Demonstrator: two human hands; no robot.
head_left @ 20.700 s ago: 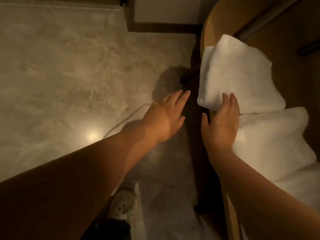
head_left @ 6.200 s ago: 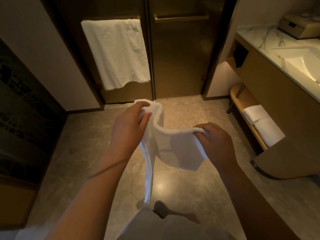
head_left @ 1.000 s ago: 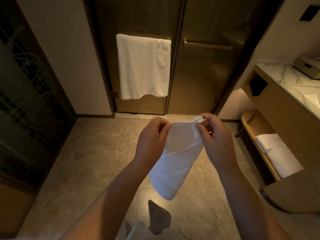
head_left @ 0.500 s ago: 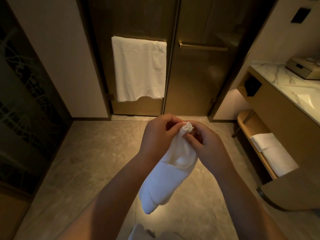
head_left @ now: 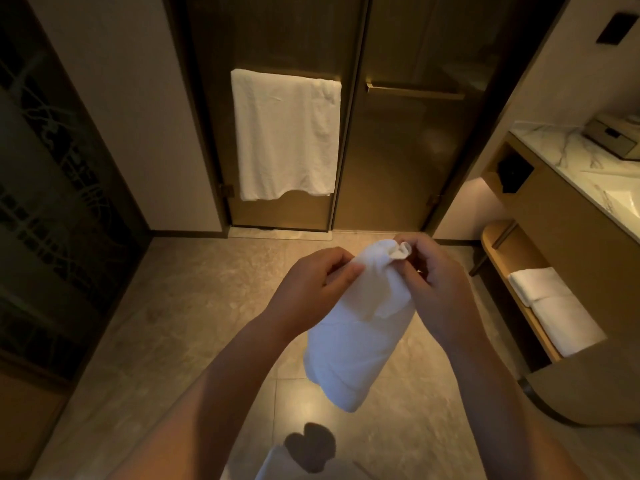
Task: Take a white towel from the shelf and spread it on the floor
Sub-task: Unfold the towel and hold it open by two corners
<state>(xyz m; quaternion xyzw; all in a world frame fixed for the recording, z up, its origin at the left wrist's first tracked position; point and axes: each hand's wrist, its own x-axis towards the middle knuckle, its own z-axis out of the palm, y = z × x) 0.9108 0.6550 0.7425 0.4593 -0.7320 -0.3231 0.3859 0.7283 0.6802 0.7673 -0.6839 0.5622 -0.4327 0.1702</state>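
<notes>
Head view: both forearms reach in from 6 o'clock, hands raised mid-frame over the floor (head_left: 194, 306). Left hand (head_left: 311, 289) curled, fingertips pinching the white towel (head_left: 360, 341) at its upper left edge. Right hand (head_left: 433, 285) curled, thumb and fingers pinching a bunched corner of the towel at its top (small wad pokes out above the fingers). Towel hangs between the hands, partly folded and loose, lower end dangling toward 6 o'clock, clear of the floor.

Floor is beige stone tile, glossy, with a light glare and a dark shadow near 6 o'clock. At 12 o'clock two bronze doors (head_left: 408, 150); a hanging towel (head_left: 287, 133) draped on the left door's bar. At 9 o'clock a dark patterned panel (head_left: 52, 185). At 3 o'clock a vanity (head_left: 568, 216) with marble top, a low wooden shelf (head_left: 512, 258) under it carrying folded towels (head_left: 554, 303).
</notes>
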